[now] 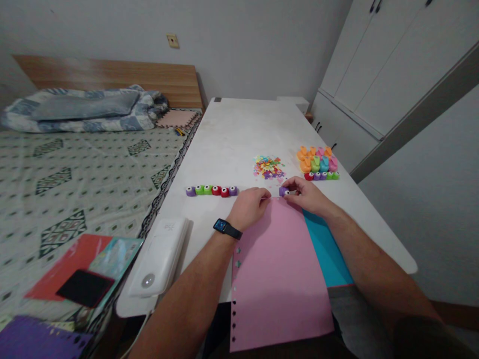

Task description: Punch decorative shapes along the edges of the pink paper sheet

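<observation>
A sheet of pink paper (280,279) lies before me, its near end reaching past the table edge, with small shaped holes down its left side. My left hand (254,202), wearing a black watch, is closed on the paper's far edge. Pinched between the fingers of my right hand (305,194) is a purple craft punch (283,191) with an eye on it, at the paper's far edge. Whether the paper sits in its slot I cannot tell. Under the pink sheet, to the right, shows blue paper (327,249).
Left of my hands stands a row of small eyed punches (212,190). Colourful paper cut-outs (268,167) lie beyond the paper. More punches (318,163) are grouped at the right. A white device (159,257) rests near the left table edge, beside a bed with a dark phone (85,287).
</observation>
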Available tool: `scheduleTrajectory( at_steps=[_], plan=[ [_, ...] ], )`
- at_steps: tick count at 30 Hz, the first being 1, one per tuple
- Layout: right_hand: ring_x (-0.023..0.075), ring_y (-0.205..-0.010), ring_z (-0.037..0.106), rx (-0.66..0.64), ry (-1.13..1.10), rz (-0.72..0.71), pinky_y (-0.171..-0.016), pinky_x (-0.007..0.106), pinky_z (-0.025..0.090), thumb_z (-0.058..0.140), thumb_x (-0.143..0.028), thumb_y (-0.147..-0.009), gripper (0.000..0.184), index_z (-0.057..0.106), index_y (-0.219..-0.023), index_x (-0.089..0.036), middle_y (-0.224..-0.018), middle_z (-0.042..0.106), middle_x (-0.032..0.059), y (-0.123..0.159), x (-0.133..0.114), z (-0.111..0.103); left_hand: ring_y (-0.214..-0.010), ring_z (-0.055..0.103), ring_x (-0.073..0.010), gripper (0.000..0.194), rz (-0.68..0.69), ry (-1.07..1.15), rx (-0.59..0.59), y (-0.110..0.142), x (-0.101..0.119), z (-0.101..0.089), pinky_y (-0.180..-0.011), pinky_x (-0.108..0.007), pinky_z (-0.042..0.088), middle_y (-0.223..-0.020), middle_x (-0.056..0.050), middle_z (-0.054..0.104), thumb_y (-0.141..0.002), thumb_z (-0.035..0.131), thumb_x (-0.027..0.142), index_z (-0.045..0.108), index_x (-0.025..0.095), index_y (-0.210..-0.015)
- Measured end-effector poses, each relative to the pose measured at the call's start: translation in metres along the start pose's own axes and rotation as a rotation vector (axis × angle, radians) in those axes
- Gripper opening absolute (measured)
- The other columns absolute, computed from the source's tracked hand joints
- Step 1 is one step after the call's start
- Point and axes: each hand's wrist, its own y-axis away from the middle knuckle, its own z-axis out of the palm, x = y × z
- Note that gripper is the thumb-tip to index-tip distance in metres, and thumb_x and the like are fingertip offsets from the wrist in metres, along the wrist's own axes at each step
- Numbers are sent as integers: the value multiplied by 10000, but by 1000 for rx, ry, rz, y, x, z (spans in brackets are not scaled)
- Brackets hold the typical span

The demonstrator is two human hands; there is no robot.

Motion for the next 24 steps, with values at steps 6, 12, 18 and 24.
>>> scheduleTrajectory(
  at_steps=[6,12,18,24],
  plan=[
    [198,-856,657,6,0,-3,-739,325,503,726,-248,-747,344,663,-1085,-232,-1003,729,33,0,2,1,-920,675,-204,155,-13,-12,-6,0,2,-1,-850,-320,512,-976,-62,741,-937,578,221,710,190,-1011],
    [197,-862,658,-7,-1,0,-749,324,506,731,-246,-741,344,669,-1080,-231,-1014,732,33,0,0,1,-917,674,-203,152,-12,-8,-4,-1,1,0,-850,-319,511,-969,-59,740,-934,575,217,708,191,-1002],
    [185,-812,649,-15,6,12,-721,319,508,727,-242,-736,353,667,-1084,-231,-1006,729,34,1,-2,0,-920,674,-200,165,-3,-1,-1,0,2,-1,-851,-317,511,-978,-57,741,-939,561,213,708,193,-1012],
    [176,-802,643,-9,-3,11,-721,308,508,738,-242,-725,362,669,-1080,-226,-1001,729,30,1,-1,0,-939,678,-208,162,-24,3,-12,-1,3,-1,-864,-322,513,-980,-65,743,-937,571,220,712,191,-1012]
  ],
)
